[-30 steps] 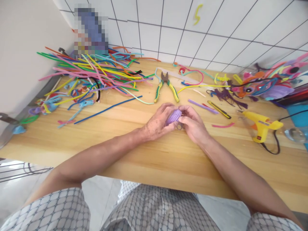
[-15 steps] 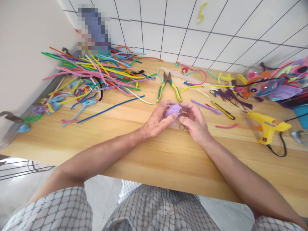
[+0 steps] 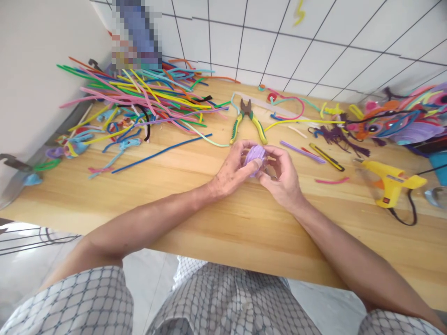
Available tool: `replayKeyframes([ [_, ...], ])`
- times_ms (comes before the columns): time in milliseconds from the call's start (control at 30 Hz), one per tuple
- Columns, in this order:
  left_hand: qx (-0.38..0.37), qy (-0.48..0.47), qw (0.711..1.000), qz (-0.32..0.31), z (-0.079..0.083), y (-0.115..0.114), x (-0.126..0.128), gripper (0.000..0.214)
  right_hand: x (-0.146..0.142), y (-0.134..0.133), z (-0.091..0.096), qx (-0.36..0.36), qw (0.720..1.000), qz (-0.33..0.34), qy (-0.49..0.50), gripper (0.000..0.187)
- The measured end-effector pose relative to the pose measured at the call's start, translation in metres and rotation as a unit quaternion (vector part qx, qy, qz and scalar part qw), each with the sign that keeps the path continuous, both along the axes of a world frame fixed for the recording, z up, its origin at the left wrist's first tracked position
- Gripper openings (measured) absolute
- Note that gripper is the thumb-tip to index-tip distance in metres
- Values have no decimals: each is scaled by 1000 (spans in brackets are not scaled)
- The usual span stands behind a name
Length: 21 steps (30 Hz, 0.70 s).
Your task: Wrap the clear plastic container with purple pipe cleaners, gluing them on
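Note:
Between my two hands, above the table, is a rounded purple coil of pipe cleaner (image 3: 255,157). My left hand (image 3: 233,168) is closed around its left side, the thumb lying across the front. My right hand (image 3: 282,173) grips the coil's right edge, thumb below and fingers curved behind. Part of the coil is hidden by the fingers. Just beyond the hands lie pliers (image 3: 247,120) with green and yellow handles, their jaws pointing toward the wall. Loose purple pipe cleaners (image 3: 302,152) rest to the right of my right hand.
A heap of coloured pipe cleaners (image 3: 150,95) covers the back left of the wooden table (image 3: 195,223). On the right are a yellow utility knife (image 3: 327,157), a yellow glue gun (image 3: 389,181) with its cord, and a colourful pipe-cleaner figure (image 3: 394,121). A tiled wall (image 3: 265,37) stands behind.
The purple coil has turned to show more of its face, and my right fingers have closed in on it. A small ring seen by my right hand earlier is now mostly hidden. The view has shifted slightly.

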State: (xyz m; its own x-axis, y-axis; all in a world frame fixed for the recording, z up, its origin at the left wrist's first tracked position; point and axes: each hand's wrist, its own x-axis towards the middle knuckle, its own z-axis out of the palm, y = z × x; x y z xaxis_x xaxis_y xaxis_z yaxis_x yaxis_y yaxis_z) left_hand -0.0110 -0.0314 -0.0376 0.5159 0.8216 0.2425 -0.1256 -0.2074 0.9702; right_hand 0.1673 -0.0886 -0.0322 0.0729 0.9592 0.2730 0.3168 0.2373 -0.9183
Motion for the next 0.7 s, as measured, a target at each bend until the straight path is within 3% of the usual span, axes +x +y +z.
replayKeyframes([
  [500,-40,-14,999,-4,0,0,1,54,5,1,6,-42,998,34,39,54],
  [700,-67,-1,997,29,-2,3,2,49,5,-2,9,18,998,31,-45,66],
])
